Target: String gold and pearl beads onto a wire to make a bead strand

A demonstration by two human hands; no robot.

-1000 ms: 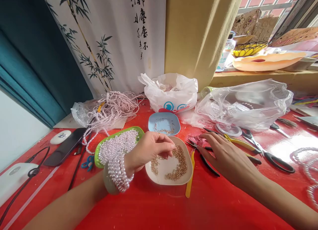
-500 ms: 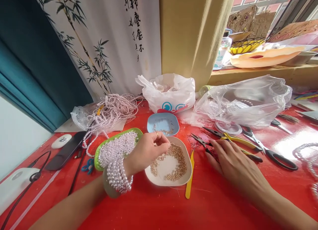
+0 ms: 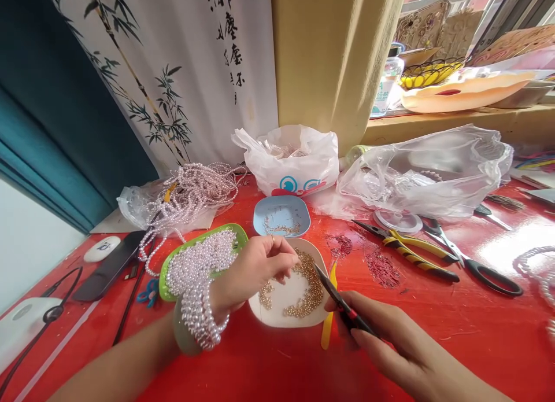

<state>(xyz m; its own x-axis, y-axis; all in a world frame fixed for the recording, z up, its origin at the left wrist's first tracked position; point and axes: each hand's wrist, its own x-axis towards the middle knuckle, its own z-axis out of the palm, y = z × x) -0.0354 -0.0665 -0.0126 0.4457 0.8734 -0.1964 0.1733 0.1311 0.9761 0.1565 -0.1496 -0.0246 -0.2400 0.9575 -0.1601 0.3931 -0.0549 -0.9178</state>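
Observation:
My left hand (image 3: 260,266) hovers over a white dish (image 3: 273,315) of gold beads (image 3: 310,286). Its thumb and fingertips are pinched together; whatever they hold is too small to make out. Several strands of pearly beads (image 3: 202,309) circle that wrist. My right hand (image 3: 381,332) grips black pliers (image 3: 342,301), their tip pointing at the dish's right rim. Beneath the pliers lies a yellow tweezer-like tool (image 3: 328,329). To the left, a green tray (image 3: 165,275) holds pale pearly beads (image 3: 195,263). Behind the white dish is a blue dish (image 3: 281,208) with small metallic bits.
Yellow-and-black pliers (image 3: 418,251) and black-handled scissors (image 3: 488,275) lie on the right. Red bits (image 3: 384,269) are scattered on the red table. Plastic bags (image 3: 290,165) and a heap of bead strands (image 3: 199,188) stand at the back. A phone (image 3: 110,266) lies left.
My right hand has picked up the black pliers from the table and brought them left and nearer, to the white dish. My left hand stays pinched over the dish.

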